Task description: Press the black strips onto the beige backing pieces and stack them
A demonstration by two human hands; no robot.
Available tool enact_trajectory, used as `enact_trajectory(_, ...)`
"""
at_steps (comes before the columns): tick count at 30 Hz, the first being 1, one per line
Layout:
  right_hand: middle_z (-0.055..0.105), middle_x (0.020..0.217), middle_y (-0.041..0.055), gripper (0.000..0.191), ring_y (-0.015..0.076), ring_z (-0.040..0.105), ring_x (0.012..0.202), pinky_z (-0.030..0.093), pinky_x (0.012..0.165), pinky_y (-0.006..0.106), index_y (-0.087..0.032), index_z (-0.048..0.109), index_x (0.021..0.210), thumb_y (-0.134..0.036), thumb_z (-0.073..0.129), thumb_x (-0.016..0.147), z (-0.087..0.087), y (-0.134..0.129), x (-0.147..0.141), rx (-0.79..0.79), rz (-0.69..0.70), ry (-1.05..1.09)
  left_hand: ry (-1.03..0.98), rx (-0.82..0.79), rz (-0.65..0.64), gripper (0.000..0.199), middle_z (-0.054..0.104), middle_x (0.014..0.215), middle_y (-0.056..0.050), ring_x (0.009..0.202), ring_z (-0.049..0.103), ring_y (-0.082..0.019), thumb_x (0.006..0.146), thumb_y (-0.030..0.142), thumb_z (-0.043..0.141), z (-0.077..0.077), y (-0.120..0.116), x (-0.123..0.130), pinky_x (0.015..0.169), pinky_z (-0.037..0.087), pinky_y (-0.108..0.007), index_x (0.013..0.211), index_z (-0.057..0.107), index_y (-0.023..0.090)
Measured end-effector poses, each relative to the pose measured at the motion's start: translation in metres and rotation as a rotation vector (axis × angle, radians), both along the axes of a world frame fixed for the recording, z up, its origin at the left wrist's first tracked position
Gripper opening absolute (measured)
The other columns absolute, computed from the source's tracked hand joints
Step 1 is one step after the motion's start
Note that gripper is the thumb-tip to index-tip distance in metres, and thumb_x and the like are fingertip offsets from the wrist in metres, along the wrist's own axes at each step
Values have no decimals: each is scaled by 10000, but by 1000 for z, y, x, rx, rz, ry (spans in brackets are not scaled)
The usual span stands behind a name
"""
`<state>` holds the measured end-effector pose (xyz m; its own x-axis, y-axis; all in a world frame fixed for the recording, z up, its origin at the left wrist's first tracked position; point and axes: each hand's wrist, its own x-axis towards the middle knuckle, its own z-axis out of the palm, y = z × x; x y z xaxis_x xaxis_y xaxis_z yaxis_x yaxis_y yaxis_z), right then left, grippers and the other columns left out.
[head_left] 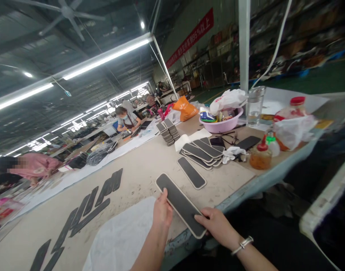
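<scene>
Between my two hands is a long dark panel (179,201) with rounded corners and a pale edge, tilted above the near edge of the table. My left hand (162,209) grips its left long side, thumb on the dark face. At the lower right end, my right hand (217,226) is closed on it with the thumb on top; the fingers beneath are hidden. A similar panel (192,173) lies flat just beyond. Behind that is a loose pile of such panels (202,150). Smaller pieces stand in neat stacks (168,131) farther back.
Dark strips (84,207) lie in groups on the left of the table (141,165), near a white sheet (121,237). A pink basin (221,122), a glass (255,107) and an amber bottle (260,156) stand at the right. Co-workers sit across, one in a pink top (41,164).
</scene>
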<state>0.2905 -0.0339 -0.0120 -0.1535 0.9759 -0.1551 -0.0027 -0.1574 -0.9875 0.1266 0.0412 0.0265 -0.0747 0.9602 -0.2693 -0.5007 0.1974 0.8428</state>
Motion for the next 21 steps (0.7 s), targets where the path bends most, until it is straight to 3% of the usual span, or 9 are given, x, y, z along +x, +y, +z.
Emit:
enact_trajectory(7,378,461,-39,382,108,400,419,320,430,242,-213,386,524,-520,418,748,-12,11,0,-54,-39,-118,-37,4,35,141,709,791,-47,682,682,-160,764,151,629,-9,37,15,701,553,-270,904,622,147)
enact_trajectory(11,435,527,-7,372,137,444,536,337,536,265,-213,339,504,-437,385,797,-16,15,9,116,-159,-378,-30,-48,-55,132,709,802,-79,713,684,-176,793,206,604,-9,60,24,687,551,-269,893,633,126)
enact_trajectory(18,438,505,-16,403,140,451,530,329,525,265,-209,404,525,-483,394,821,-13,25,19,149,-259,-474,96,-76,-51,142,679,679,-70,577,653,-165,817,254,568,-4,111,38,642,541,-300,827,606,118)
enact_trajectory(21,511,558,-12,362,147,504,516,390,521,270,-200,567,727,-499,389,827,-12,42,26,122,-341,-351,191,-74,-34,227,676,740,-79,627,655,-167,863,319,486,-6,133,50,665,533,-305,859,597,121)
